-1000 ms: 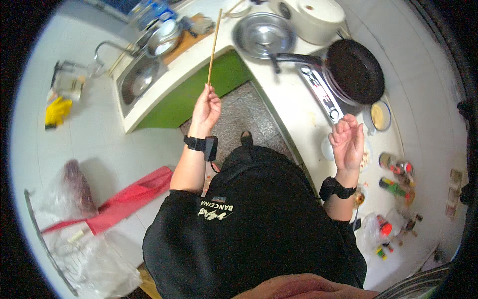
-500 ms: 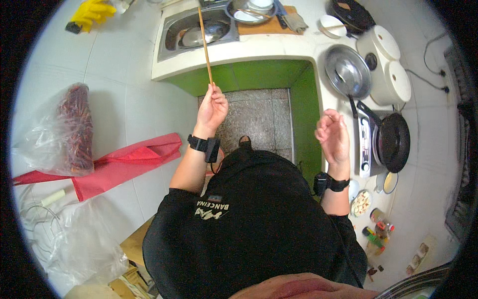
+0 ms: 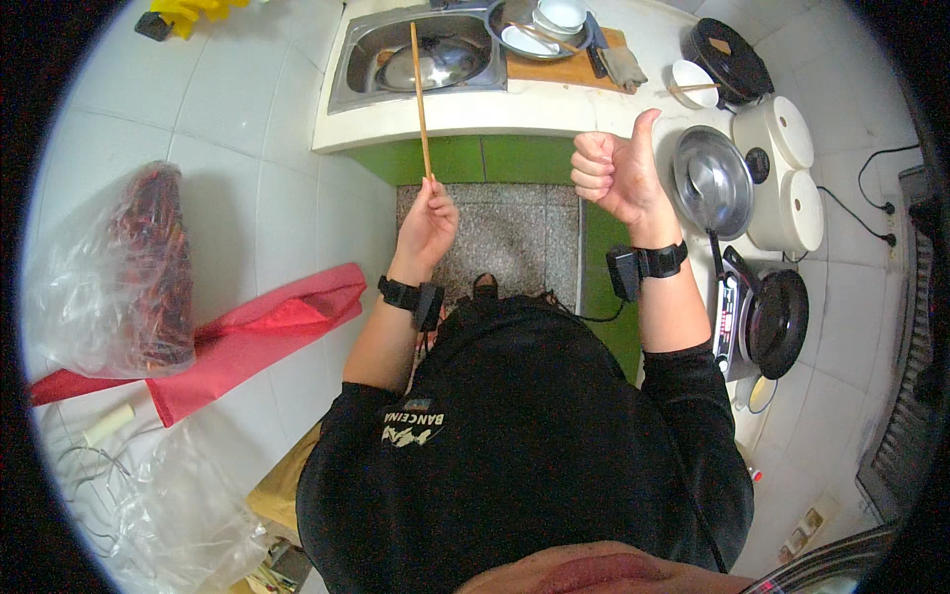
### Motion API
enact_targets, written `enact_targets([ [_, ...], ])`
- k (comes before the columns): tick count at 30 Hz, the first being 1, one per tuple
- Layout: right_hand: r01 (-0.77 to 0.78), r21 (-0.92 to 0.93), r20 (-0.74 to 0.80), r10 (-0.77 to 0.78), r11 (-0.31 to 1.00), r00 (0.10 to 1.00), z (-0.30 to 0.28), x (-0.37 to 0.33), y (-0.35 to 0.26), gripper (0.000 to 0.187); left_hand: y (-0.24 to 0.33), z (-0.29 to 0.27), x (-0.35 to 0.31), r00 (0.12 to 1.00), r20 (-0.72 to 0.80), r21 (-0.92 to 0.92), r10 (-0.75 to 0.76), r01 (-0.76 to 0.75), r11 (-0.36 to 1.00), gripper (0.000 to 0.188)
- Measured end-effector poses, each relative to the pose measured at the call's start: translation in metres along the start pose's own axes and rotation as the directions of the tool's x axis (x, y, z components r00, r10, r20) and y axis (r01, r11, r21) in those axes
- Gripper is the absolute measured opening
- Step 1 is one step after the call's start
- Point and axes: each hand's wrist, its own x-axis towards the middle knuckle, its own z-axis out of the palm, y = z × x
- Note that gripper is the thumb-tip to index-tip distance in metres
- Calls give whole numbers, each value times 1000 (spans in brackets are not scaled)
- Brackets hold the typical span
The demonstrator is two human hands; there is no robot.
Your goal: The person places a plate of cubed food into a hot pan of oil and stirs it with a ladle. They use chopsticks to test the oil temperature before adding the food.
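My left hand (image 3: 428, 224) pinches the lower end of long wooden chopsticks (image 3: 422, 109); whether one or a pair pressed together, I cannot tell. They point up and away, their far tip in front of the metal sink (image 3: 336, 84). Inside the sink lies a shiny metal pan or lid (image 3: 435, 65). My right hand (image 3: 618, 170) is raised in a fist with the thumb sticking up, and nothing shows in it. It is nearest to a steel frying pan (image 3: 708, 178) on the right-hand counter, apart from it in the picture.
A metal basin (image 3: 505, 32) with white bowls rests by a wooden board (image 3: 618, 64) and a cloth. To the right are a white bowl (image 3: 696, 83), a white cooker (image 3: 787, 213), a stove (image 3: 727, 327) and a black pan (image 3: 779, 322). Bagged dried-looking goods (image 3: 163, 267) and red bags (image 3: 247, 337) hang left.
My right hand has moved up and away from beside the stove, its fingers curling into a fist with the thumb raised. My left hand still holds the chopsticks. The view has shifted slightly.
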Motion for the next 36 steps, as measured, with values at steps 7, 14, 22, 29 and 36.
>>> enact_targets([
  [7,-117,-247,-356,23,962,934,-73,-49,63,75,-35,-1,25,995,-97,76,28,-21,997,17],
  [14,-74,-397,-555,-175,915,813,-140,-125,73,41,-56,-2,92,904,-286,486,317,-148,861,17],
  [22,158,-354,-682,-370,922,631,-160,-147,43,30,-39,51,233,577,338,927,744,-340,-157,25],
  [29,242,-302,-774,-386,922,503,-160,-92,17,27,-4,90,338,565,799,445,204,-328,-833,11],
  [36,199,-282,-877,-336,939,343,-137,-58,3,24,-9,115,383,811,578,352,-93,-351,-868,18],
])
